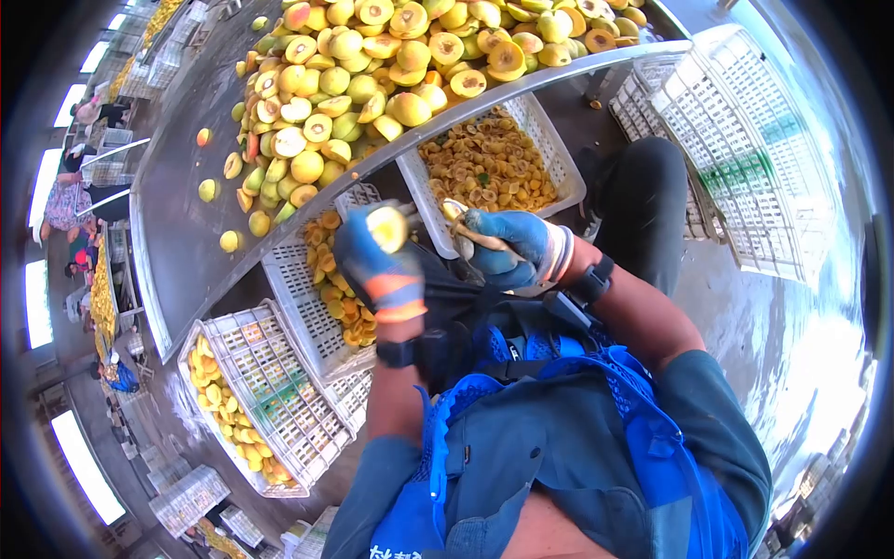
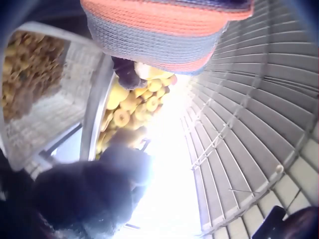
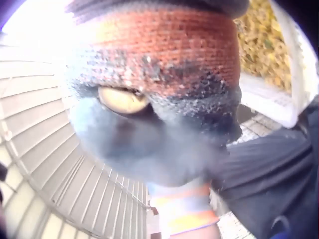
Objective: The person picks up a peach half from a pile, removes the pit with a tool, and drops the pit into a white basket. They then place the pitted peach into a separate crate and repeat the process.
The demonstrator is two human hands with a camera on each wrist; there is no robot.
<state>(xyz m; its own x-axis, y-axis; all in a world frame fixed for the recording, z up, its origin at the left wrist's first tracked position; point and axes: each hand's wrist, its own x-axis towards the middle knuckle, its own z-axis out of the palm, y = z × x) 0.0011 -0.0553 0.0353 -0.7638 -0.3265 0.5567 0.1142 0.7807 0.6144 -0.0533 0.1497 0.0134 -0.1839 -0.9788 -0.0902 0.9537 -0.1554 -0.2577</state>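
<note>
In the head view my gloved left hand [image 1: 372,256], somewhat blurred, holds a cut yellow fruit half [image 1: 386,228] at its fingers. Beside it, my gloved right hand [image 1: 512,247] grips a tan, stick-like handle [image 1: 484,239]; a pale piece [image 1: 453,209] shows at that handle's far end, its nature unclear. The two hands are apart. The left wrist view has the striped cuff at the top and yellow fruit [image 2: 148,71] by dark glove fingers [image 2: 127,74]. In the right wrist view a pale yellow oval [image 3: 123,100] shows in the folded glove [image 3: 149,134].
Halved fruits [image 1: 363,84] are heaped on a metal table [image 1: 182,196]. Under its edge stand a white crate [image 1: 566,175] of brown-yellow pieces and another crate [image 1: 293,303] of fruit pieces. A fruit-filled crate [image 1: 270,373] is lower left, stacked crates [image 1: 745,149] at right. People work far left.
</note>
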